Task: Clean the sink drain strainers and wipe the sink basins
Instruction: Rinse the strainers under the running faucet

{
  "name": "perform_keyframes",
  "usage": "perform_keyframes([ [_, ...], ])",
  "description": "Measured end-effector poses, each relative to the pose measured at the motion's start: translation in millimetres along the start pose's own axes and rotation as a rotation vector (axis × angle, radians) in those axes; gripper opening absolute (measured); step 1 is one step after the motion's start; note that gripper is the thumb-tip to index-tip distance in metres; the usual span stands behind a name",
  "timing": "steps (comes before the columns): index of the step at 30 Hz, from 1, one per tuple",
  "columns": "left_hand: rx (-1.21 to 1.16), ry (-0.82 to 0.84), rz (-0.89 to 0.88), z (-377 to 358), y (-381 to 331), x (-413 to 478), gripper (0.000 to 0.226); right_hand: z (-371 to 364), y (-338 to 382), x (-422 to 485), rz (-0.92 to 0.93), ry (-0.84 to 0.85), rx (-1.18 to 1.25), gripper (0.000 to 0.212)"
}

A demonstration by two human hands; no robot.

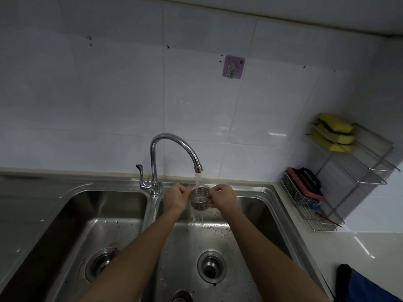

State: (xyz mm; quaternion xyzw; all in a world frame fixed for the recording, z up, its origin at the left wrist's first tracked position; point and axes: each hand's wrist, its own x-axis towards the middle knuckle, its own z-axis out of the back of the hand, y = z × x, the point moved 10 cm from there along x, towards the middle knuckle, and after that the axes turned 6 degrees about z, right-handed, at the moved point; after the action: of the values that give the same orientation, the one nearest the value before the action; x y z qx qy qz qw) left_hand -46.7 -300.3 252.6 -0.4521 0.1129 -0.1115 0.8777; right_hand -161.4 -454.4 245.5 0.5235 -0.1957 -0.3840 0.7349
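Steel strainer (199, 200) | left hand (175, 198), right hand (223, 198) grip it | fingertips hidden

Perforated steel strainer basket (200, 198) upright under running water, over right basin (257, 216)

Left drain (98, 264) half hidden by left forearm (139, 253); round metal piece (182, 297) and blue item (370, 290) both cut off by bottom edge.
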Motion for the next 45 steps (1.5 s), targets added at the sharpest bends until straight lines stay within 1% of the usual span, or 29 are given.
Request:
perform_keyframes([
  [3, 0.066, 0.043, -0.011, -7.7, -0.1, -0.5, 0.004, 4.6, 5.4, -1.4, 0.035, 0.013, -0.035, 0.008],
  [5, 0.14, 0.053, -0.017, -12.1, 0.5, -1.3, 0.009, 5.1, 12.6, -2.6, 0.093, 0.04, -0.087, 0.014],
  [7, 0.181, 0.065, -0.018, -16.0, -2.0, -2.8, 0.015, 4.1, 27.9, -3.9, 0.232, 0.074, -0.218, 0.021],
  [9, 0.149, 0.095, 0.014, -21.8, -3.0, -4.0, 0.02, 1.0, 43.8, -8.5, 0.373, 0.109, -0.335, 0.029],
  [10, 0.052, 0.13, 0.062, -27.5, -0.5, -3.0, 0.021, 0.3, 49.4, -10.3, 0.427, 0.118, -0.367, 0.029],
  [13, -0.494, 0.314, 0.26, -52.3, 4.8, -5.8, 0.021, 1.3, 60.9, -13.3, 0.548, 0.113, -0.403, 0.02],
  [14, -0.598, 0.334, 0.277, -55.6, 2.1, -6.5, 0.024, 1.9, 62.7, -13.5, 0.569, 0.109, -0.393, 0.018],
  [17, -0.709, 0.282, 0.271, -51.3, 2.1, -3.5, 0.02, 0.2, 62.5, -13.4, 0.592, 0.113, -0.371, 0.016],
  [22, -0.676, 0.186, 0.244, -30.4, 15.3, 1.5, 0.015, -13.4, 61.3, -14.0, 0.558, 0.123, -0.293, 0.016],
  [26, -0.617, 0.106, 0.179, -8.6, 20.6, 8.2, 0.021, -31.3, 64.9, -20.1, 0.544, 0.169, -0.22, 0.014],
  [30, -0.582, 0.022, 0.127, 11.0, 22.1, 12.2, 0.024, -44.7, 66.3, -18.5, 0.49, 0.188, -0.135, 0.024],
  [32, -0.578, 0.021, 0.111, 15.0, 21.5, 13.0, 0.026, -46.8, 66.3, -17.2, 0.44, 0.193, -0.045, 0.026],
  [34, -0.545, 0.053, 0.08, 14.8, 16.4, 12.5, 0.027, -43.3, 62.6, -14.6, 0.37, 0.164, 0.059, 0.021],
  [36, -0.513, 0.101, 0.043, 11.9, 6.4, 9.7, 0.036, -36.2, 54.8, -10.3, 0.312, 0.099, 0.088, 0.017],
  [38, -0.435, 0.13, -0.005, 8.4, -7.0, 6.2, 0.043, -29.2, 44.7, -5.4, 0.256, 0.049, 0.096, 0.019],
  [40, -0.37, 0.136, -0.047, 4.1, -19.7, 3.8, 0.041, -22.0, 33.7, -3.1, 0.19, 0.038, 0.134, 0.023],
  [42, -0.354, 0.119, -0.076, 1.0, -28.4, 3.8, 0.032, -12.6, 24.7, -1.8, 0.131, 0.033, 0.194, 0.023],
  [45, -0.335, 0.135, -0.08, -6.3, -37.8, 3.7, 0.026, -0.4, 23.4, -6.2, 0.068, 0.065, 0.327, 0.016],
])
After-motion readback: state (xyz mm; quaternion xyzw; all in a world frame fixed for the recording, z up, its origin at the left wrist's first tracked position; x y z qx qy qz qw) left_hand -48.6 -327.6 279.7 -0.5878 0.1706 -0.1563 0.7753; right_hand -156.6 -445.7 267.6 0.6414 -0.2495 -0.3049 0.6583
